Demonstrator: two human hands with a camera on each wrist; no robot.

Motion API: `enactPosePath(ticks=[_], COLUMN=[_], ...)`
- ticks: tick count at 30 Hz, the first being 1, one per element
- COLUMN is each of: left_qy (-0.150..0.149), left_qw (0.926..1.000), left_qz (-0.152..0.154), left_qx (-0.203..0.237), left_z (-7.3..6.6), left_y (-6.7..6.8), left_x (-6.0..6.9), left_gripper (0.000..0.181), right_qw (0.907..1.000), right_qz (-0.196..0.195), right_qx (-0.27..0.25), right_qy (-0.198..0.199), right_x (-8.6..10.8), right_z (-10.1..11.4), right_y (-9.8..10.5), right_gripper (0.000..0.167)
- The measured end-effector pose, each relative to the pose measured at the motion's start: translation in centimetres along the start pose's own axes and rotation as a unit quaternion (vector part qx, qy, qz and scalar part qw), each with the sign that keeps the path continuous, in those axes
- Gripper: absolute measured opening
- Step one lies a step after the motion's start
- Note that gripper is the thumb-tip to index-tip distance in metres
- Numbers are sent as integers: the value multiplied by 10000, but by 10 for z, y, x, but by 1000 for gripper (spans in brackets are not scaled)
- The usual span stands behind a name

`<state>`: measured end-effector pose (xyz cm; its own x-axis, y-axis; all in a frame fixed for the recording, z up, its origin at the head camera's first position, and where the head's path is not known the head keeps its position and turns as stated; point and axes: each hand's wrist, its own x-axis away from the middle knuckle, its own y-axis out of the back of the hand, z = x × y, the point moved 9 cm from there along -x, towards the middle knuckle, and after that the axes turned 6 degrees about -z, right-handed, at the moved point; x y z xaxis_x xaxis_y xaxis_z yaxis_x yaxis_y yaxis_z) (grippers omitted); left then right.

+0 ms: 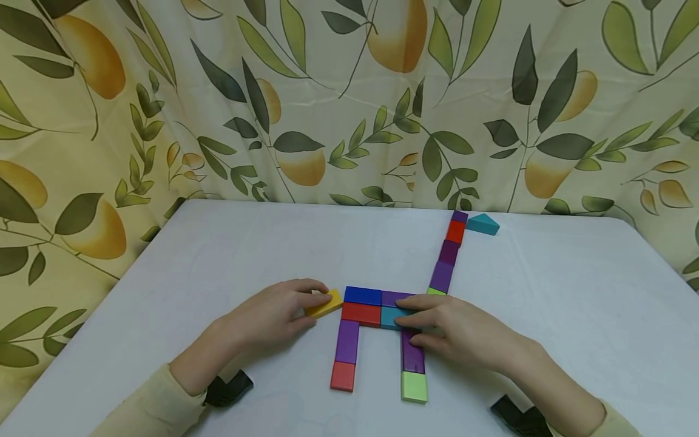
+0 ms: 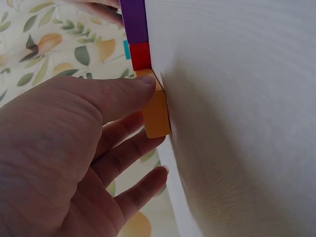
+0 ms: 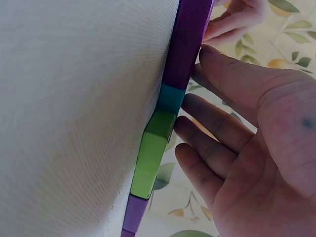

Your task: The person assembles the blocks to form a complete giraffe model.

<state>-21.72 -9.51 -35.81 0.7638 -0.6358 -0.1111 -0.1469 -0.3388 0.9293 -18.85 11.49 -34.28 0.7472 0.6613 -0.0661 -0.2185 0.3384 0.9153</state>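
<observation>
My left hand (image 1: 275, 312) pinches a yellow block (image 1: 327, 305) by the left end of a flat figure made of coloured blocks. In the left wrist view, the thumb presses on the yellow block (image 2: 157, 116), with fingers behind it. My right hand (image 1: 469, 334) rests with extended fingertips on the figure's right part, over a teal block (image 1: 389, 317) and purple blocks, partly hiding them. Blue (image 1: 363, 295) and red (image 1: 361, 314) blocks form the body's left part. Two legs hang below, ending in a red block (image 1: 343, 376) and a light green block (image 1: 414, 386).
A slanting row of purple blocks (image 1: 442, 276) and a red block (image 1: 455, 232) runs toward the table's far edge. A teal triangular block (image 1: 483, 224) lies beside its top. Patterned cloth (image 1: 349, 121) hangs behind the white table (image 1: 262, 243).
</observation>
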Motion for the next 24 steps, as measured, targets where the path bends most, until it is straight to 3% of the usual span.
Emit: enactPosePath(ticks=[24], left_qy=[137], left_qw=[9999], left_qz=[90], left_qx=[6], left_z=[1], left_y=[-1], left_x=[0], left_gripper=[43], right_qw=[10000], right_qz=[-21], right_qx=[24], right_qy=[23], right_x=[0], right_z=[0], right_y=[0], right_gripper=[34])
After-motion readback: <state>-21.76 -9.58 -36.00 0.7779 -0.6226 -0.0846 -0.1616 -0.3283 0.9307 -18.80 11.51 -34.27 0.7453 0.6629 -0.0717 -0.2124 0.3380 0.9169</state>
